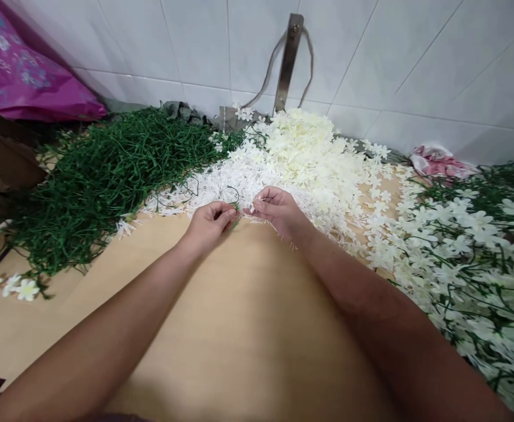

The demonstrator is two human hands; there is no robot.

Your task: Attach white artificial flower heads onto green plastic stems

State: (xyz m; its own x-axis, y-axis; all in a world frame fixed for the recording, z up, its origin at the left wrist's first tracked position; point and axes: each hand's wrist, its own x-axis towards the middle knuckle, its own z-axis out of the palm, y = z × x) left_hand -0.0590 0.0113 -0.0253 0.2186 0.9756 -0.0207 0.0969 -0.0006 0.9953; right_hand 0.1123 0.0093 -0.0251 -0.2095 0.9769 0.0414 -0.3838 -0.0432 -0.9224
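Observation:
My left hand [215, 223] is closed in a pinch on a green plastic flower stem [235, 206], whose thin curled end rises above the fingertips. Close beside it on the right, my right hand [278, 210] pinches a small white piece [253, 207], too small to make out fully. The two hands' fingertips are nearly together at the near edge of a heap of thin white plastic pieces [213, 183]. Behind my right hand lies a pile of cream-white artificial flower heads [305, 140]. To the left is a large tangle of green stems [120, 164].
Stemmed white artificial flowers [472, 275] spread over the right side. A pink plastic bag [28, 70] and a brown cardboard box [2, 158] stand at left. Against the tiled wall [195, 41] is a metal bar [288, 64] with a cord. A red-and-white cloth [441, 161] lies back right.

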